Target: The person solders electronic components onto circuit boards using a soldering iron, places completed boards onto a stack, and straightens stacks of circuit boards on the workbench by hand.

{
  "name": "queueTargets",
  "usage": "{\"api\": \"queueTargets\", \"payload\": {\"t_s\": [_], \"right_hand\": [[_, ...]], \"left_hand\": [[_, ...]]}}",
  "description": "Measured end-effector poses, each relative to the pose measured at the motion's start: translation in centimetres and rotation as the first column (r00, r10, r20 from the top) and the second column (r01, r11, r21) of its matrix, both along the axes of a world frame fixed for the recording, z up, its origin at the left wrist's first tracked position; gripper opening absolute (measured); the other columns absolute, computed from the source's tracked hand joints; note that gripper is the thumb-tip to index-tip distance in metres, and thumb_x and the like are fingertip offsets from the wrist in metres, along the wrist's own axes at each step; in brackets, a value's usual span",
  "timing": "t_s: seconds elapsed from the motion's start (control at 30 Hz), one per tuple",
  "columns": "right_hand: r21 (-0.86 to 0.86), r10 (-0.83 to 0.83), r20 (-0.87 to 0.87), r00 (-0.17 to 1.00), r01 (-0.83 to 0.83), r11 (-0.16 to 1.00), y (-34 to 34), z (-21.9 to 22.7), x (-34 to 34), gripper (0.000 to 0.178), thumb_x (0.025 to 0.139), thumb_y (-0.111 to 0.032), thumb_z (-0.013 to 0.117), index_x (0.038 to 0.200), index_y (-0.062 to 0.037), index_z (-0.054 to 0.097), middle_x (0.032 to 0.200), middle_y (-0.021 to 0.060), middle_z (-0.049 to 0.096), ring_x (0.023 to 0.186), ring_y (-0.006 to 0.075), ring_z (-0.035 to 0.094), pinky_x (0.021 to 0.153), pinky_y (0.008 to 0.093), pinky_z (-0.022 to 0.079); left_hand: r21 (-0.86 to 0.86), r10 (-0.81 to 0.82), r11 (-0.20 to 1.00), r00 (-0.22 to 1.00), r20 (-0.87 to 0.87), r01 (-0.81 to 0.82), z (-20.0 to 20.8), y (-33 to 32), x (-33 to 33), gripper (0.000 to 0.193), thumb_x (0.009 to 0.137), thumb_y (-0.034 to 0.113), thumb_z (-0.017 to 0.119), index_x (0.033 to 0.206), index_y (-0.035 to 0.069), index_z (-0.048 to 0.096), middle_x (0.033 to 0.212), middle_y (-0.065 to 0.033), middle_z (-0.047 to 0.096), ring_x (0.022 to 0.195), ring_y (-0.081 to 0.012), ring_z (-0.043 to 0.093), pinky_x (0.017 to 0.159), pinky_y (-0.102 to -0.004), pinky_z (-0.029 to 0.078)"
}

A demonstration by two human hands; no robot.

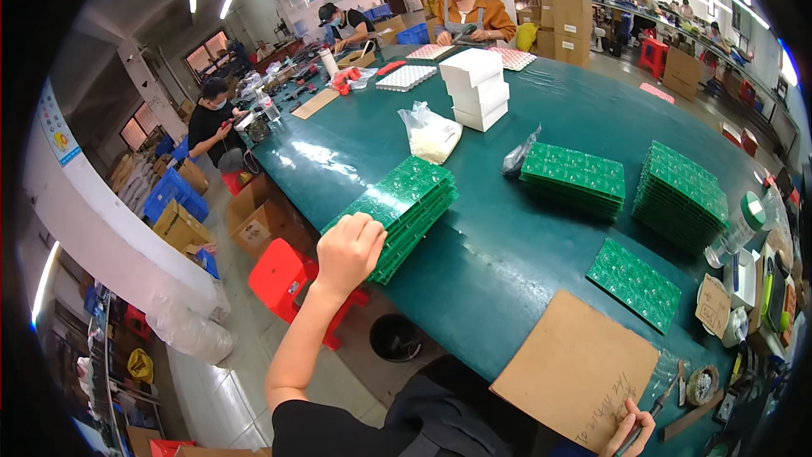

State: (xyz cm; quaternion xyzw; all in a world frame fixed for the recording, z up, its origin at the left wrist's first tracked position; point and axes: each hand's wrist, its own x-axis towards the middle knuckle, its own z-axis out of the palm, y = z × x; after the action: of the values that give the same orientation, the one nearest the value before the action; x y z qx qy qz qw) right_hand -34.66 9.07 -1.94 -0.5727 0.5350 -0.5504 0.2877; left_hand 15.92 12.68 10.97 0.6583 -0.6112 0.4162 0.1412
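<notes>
My left hand (350,250) is closed at the near end of a stack of green circuit board panels (406,199) at the table's left edge. Its fingers curl over the board edge; how many boards they grip is hidden. At the lower right, my right hand (633,433) holds a slim dark pen-like tool (650,413) above the corner of a brown cardboard sheet (571,360) with handwriting on it. A single green panel (634,285) lies flat just beyond the cardboard. Two more stacks of panels, a shorter one (575,173) and a taller one (682,190), stand farther back.
Beyond the left stack sit a clear bag of small pale parts (430,134) and stacked white boxes (475,89). Jars and tools crowd the right edge, with a clear jar (736,233). A red stool (283,278) and black bin (395,338) stand below. Several people work farther off.
</notes>
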Motion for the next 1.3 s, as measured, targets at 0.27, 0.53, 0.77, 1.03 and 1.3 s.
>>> {"api": "queueTargets", "payload": {"t_s": [0.27, 0.53, 0.77, 1.03, 1.3], "right_hand": [[0.084, -0.029, -0.073, 0.997, 0.035, 0.996, -0.3, -1.9, -0.8, 0.013, 0.101, -0.006, 0.05, 0.109, 0.0036, 0.052, 0.112, 0.0196, 0.069, 0.094, 0.0184, 0.064, 0.084, 0.0302, 0.051], [0.062, -0.032, -0.027, 0.999, 0.033, 0.998, -0.7, -0.2, -0.1, 0.011, 0.098, -0.003, 0.054, 0.105, 0.0048, 0.054, 0.108, 0.0201, 0.07, 0.097, 0.0216, 0.068, 0.089, 0.0321, 0.053], [-0.038, 0.022, -0.236, 0.971, -0.032, 0.999, -0.8, 1.6, -0.6, 0.017, 0.091, -0.007, 0.067, 0.095, -0.0029, 0.051, 0.114, 0.0192, 0.072, 0.093, 0.0249, 0.066, 0.087, 0.0348, 0.05], [0.053, 0.266, -0.768, 0.582, -0.356, 0.933, 2.4, 0.9, -5.0, 0.043, 0.074, -0.021, 0.085, 0.089, -0.0094, 0.047, 0.135, 0.0198, 0.061, 0.125, 0.044, 0.057, 0.099, 0.0482, 0.05], [-0.478, -0.01, -0.331, 0.943, -0.159, 0.864, 1.0, 4.2, -5.8, 0.053, 0.088, -0.031, 0.076, 0.098, -0.0116, 0.028, 0.104, 0.0263, 0.069, 0.094, 0.0379, 0.067, 0.084, 0.0441, 0.054]], "left_hand": [[-0.053, 0.021, 0.998, 0.991, -0.13, -0.028, 0.5, 0.7, -1.1, 0.011, 0.092, 0.017, 0.067, 0.089, 0.008, 0.063, 0.089, -0.0066, 0.06, 0.077, -0.0258, 0.06, 0.064, -0.0367, 0.05], [-0.544, -0.528, 0.719, 0.849, -0.022, 0.433, 0.4, 8.0, -8.1, 0.025, 0.1, 0.019, 0.048, 0.079, 0.007, 0.056, 0.075, -0.0095, 0.053, 0.065, -0.0243, 0.051, 0.063, -0.0419, 0.045], [-0.721, -0.755, -0.135, 0.401, 0.519, 0.679, 10.3, -1.4, -14.8, 0.043, 0.111, 0.041, 0.029, 0.074, 0.021, 0.037, 0.068, 0.0086, 0.021, 0.054, -0.0037, 0.026, 0.045, -0.0191, 0.023], [-0.462, -0.627, 0.614, 0.041, -0.778, 0.64, 2.7, -13.0, -18.2, 0.037, 0.097, 0.007, 0.057, 0.134, 0.003, 0.059, 0.108, -0.0093, 0.055, 0.09, -0.0145, 0.056, 0.077, -0.0299, 0.046], [0.11, -0.229, 0.762, 0.423, -0.877, 0.638, -14.8, -25.3, -15.5, 0.029, 0.101, 0.026, 0.057, 0.098, 0.0, 0.071, 0.092, -0.0178, 0.067, 0.09, -0.0311, 0.065, 0.081, -0.0395, 0.051]]}}
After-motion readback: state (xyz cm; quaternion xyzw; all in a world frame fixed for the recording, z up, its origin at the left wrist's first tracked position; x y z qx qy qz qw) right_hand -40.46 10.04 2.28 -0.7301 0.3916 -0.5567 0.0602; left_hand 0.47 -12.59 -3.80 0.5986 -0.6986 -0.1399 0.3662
